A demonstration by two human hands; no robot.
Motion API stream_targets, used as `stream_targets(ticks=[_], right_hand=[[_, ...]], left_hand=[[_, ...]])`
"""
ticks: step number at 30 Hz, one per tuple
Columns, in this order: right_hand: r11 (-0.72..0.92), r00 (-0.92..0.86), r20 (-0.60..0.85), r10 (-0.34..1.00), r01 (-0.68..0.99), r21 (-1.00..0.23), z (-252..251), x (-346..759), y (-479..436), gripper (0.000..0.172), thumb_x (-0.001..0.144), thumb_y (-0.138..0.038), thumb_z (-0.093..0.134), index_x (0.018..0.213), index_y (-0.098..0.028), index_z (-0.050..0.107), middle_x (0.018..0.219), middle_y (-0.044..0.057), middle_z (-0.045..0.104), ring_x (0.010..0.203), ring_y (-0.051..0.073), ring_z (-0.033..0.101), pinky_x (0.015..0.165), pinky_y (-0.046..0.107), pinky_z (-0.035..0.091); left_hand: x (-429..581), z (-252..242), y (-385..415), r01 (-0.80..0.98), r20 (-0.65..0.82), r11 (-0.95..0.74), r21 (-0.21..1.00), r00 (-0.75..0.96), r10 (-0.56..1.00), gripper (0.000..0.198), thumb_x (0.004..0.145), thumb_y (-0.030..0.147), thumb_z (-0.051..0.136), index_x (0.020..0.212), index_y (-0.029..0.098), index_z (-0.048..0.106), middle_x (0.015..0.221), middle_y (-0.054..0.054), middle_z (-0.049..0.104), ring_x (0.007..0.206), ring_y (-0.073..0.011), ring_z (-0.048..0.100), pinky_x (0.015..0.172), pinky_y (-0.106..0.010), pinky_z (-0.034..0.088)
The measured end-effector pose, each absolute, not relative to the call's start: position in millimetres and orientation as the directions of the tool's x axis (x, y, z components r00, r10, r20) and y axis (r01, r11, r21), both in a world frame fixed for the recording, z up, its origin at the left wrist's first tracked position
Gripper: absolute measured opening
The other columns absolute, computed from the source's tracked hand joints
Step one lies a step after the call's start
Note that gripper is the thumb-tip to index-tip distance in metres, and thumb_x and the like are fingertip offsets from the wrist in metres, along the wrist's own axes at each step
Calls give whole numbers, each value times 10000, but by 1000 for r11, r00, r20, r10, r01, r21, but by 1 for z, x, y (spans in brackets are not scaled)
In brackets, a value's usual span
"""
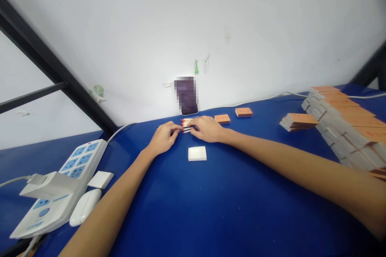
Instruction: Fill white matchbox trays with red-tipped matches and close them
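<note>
A small row of red-tipped matches point(186, 130) lies on the blue tabletop between my hands, partly covered by my fingers. My left hand point(164, 138) rests at their red heads, its index finger stretched out to touch them and its thumb apart. From the other side, my right hand point(208, 129) reaches over the matches, with bent index finger and thumb closed about some of them; its other fingers are hidden. Just below both hands sits a white matchbox tray point(197, 153), whose contents I cannot make out. Two orange matchboxes point(222, 119) point(243, 112) lie beyond my right hand.
A phone point(189, 106) leans against the white wall. At the right stand a short stack of matchboxes point(298, 121) and a large pile of matchboxes point(346, 124). On the left are a power strip point(90, 160), a white square block point(101, 179) and a white earbud case point(86, 207).
</note>
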State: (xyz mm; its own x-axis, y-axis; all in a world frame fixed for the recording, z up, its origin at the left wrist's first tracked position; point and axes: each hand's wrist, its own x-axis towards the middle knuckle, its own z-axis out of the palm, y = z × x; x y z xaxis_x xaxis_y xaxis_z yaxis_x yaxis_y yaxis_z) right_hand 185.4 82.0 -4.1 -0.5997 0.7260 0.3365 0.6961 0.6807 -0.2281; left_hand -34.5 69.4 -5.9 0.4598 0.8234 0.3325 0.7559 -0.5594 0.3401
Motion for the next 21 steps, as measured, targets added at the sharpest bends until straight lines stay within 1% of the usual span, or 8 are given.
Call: stream_targets(ticks=[4, 7, 10, 13, 16, 21], right_hand=[[708, -619, 354, 701, 664, -240, -4, 186, 82, 280, 910, -255, 490, 1081, -229, 710, 1016, 46, 734, 896, 194, 643, 734, 271, 364], [723, -631, 362, 686, 647, -242, -4, 186, 82, 275, 911, -246, 480, 1036, -223, 724, 979, 45, 737, 859, 189, 638, 724, 272, 357], [724, -634, 357, 686, 645, -246, -4, 186, 81, 268, 905, -238, 480, 1007, -215, 726, 957, 46, 738, 831, 186, 633, 706, 273, 349], [719, -627, 360, 691, 644, -262, -3, 186, 81, 280, 898, -226, 484, 1059, -220, 713, 998, 39, 739, 859, 187, 642, 706, 271, 353], [722, -625, 368, 689, 637, -270, -3, 186, 81, 297, 893, -234, 494, 1106, -232, 701, 1049, 33, 735, 906, 195, 648, 726, 271, 366], [729, -633, 369, 681, 634, -258, -6, 186, 84, 273, 891, -238, 499, 1058, -225, 715, 1016, 41, 736, 871, 191, 645, 712, 270, 363]], left_hand=[[-34, -5, 69, 748, 341, -568, 343, 465, 817, 300, 927, 259, 457, 1024, 208, 735, 828, -34, 605, 680, -136, 522, 657, -272, 395], [-33, -4, 67, 743, 344, -572, 346, 467, 815, 291, 926, 256, 456, 994, 209, 735, 810, -27, 596, 663, -134, 512, 653, -272, 387], [-32, -3, 66, 745, 345, -574, 341, 469, 813, 292, 929, 257, 449, 1011, 206, 725, 783, -22, 586, 652, -135, 504, 649, -273, 381], [-33, -4, 66, 755, 343, -564, 335, 459, 819, 291, 929, 266, 452, 1049, 202, 710, 793, -25, 592, 657, -139, 508, 649, -273, 382], [-33, -6, 67, 781, 335, -534, 323, 434, 837, 276, 921, 273, 469, 1040, 201, 707, 798, -25, 595, 662, -143, 517, 649, -274, 382], [-33, -7, 69, 788, 330, -523, 326, 424, 844, 258, 912, 275, 491, 1024, 196, 709, 758, -17, 587, 656, -141, 515, 635, -269, 373]])
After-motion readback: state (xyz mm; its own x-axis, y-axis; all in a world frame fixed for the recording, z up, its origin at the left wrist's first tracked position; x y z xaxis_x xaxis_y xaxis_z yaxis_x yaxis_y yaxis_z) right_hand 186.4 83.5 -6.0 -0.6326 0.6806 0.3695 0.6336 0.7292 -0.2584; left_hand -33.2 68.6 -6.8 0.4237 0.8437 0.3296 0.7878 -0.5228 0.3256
